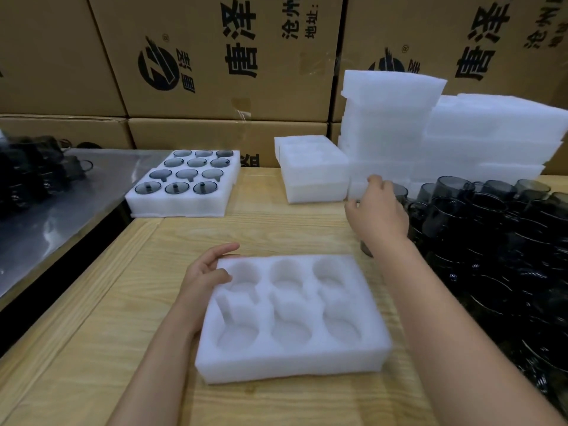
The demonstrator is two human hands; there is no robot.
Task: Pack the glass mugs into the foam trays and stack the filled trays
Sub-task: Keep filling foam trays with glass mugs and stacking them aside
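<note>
Empty foam tray (292, 361) sits on the wooden table (123, 302), close to the near edge, about mid-width. Long axis runs left to right, three cavities across and two deep, all empty.

Glass mugs (491, 229), dark smoked glass, are heaped along the table's right edge, to the right of the tray and a bit further back. One mug (366, 249) stands apart from the heap, just beside the tray's far right corner, partly hidden under the right forearm.

Right hand (379, 210) is out over the near side of the heap, so it's the nearer hand for a pick. Fingers are curled, back of the hand is toward me, and I cannot tell if it's got a mug.

Left hand (206, 272) rests at the tray's far left corner, fingers loose and spread, thumb on the foam, likely steadying it.

Judgement: the next mug travels right to left into a cavity, right-hand job.

Further out: a filled tray (181, 207) at the far left corner, overlapping the metal counter (61, 210). Spare foam trays (316, 186) are stacked at the far edge, taller foam stacks (393, 118) beside them. Cardboard boxes (215, 56) are behind.
</note>
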